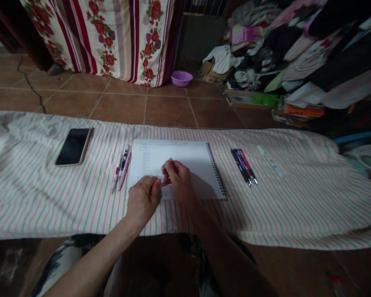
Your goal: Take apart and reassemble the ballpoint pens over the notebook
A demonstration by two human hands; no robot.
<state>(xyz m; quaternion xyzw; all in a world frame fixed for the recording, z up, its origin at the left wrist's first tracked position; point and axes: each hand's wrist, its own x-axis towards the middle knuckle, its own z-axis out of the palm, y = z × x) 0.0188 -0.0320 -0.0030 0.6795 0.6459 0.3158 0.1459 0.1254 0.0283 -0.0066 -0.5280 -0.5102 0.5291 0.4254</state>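
Observation:
Over the white spiral notebook [185, 154], my two closed hands meet, fingertips close together. My right hand [181, 177] pinches a slim metallic-looking piece [169, 160]; only its short upper end shows above the fingers, so its kind is unclear. My left hand [144, 194] is closed near the notebook's lower left, and whatever may be in its fingers is hidden. Left of the notebook lie several pens, among them a pink pen [125, 171]. To the right are a few dark, purple and red pens [244, 167] and a pale, patterned pen-like stick [269, 160].
A striped cloth [297, 198] covers the long surface under the notebook. A phone [74, 147] lies at the left. Beyond, on the tiled floor [163, 105], stand a purple basin [181, 78] and piled clothes [250, 49]. A floral curtain [120, 41] hangs behind.

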